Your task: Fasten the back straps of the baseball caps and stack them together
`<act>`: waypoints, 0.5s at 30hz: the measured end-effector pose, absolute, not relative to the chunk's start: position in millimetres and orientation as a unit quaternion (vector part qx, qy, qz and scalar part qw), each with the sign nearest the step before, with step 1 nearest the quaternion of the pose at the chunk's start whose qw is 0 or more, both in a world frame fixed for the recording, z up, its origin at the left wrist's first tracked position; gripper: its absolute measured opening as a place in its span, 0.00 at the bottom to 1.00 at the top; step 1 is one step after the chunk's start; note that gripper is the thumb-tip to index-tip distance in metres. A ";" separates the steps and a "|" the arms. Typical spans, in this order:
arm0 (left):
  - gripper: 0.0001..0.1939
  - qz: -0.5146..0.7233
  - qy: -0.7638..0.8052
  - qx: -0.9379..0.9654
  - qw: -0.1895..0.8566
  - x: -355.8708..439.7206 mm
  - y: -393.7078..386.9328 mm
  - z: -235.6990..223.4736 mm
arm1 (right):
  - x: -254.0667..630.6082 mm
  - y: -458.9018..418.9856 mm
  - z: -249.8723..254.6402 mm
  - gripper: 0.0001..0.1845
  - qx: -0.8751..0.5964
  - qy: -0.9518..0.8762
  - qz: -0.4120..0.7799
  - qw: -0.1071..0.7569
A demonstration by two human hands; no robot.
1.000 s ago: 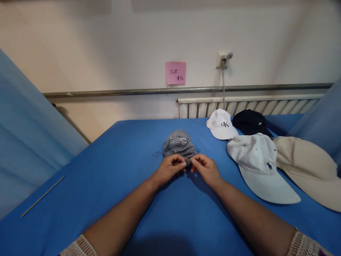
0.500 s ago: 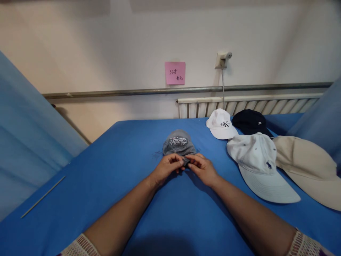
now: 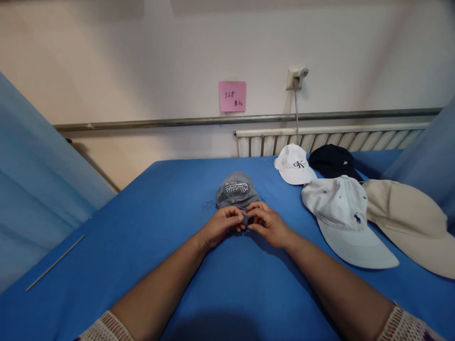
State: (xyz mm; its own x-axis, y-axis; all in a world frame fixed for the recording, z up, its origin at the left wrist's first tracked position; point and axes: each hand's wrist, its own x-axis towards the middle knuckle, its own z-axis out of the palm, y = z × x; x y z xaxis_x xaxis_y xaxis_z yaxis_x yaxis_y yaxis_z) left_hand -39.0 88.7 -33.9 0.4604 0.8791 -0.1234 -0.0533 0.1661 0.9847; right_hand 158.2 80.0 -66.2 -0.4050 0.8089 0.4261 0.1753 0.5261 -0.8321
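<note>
A grey baseball cap (image 3: 236, 188) with white lettering lies on the blue cover, its lettering upside down to me and its near edge towards me. My left hand (image 3: 224, 222) pinches a short dark strap (image 3: 245, 219) at that near edge between thumb and fingertips. Against the strap's other side, my right hand (image 3: 268, 224) has its fingers curled, with the thumb below. The strap's fastening is too small to make out, and my fingers hide part of it.
To the right lie a white cap (image 3: 293, 165), a black cap (image 3: 334, 161), a pale cap (image 3: 341, 208) and a beige cap (image 3: 408, 208). A thin stick (image 3: 55, 263) rests at the left. Behind the blue-covered surface (image 3: 170, 189) are a rail (image 3: 159, 122) and a radiator (image 3: 330, 138).
My right thumb and fingers have shifted on the strap, and its small end has turned in my left fingers. The grey cap stays in place.
</note>
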 end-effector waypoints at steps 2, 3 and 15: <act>0.15 0.365 0.383 0.519 0.671 -39.3 89.5 -33.4 | 157.9 79.0 -66.2 0.18 -0.319 -0.766 0.368 0.420; 0.15 0.367 0.384 0.513 0.674 -39.6 89.8 -33.3 | 157.3 78.7 -66.7 0.19 -0.320 -0.769 0.365 0.416; 0.15 0.348 0.382 0.498 0.696 -39.1 90.0 -38.2 | 156.5 84.4 -74.4 0.19 -0.392 -0.795 0.314 0.341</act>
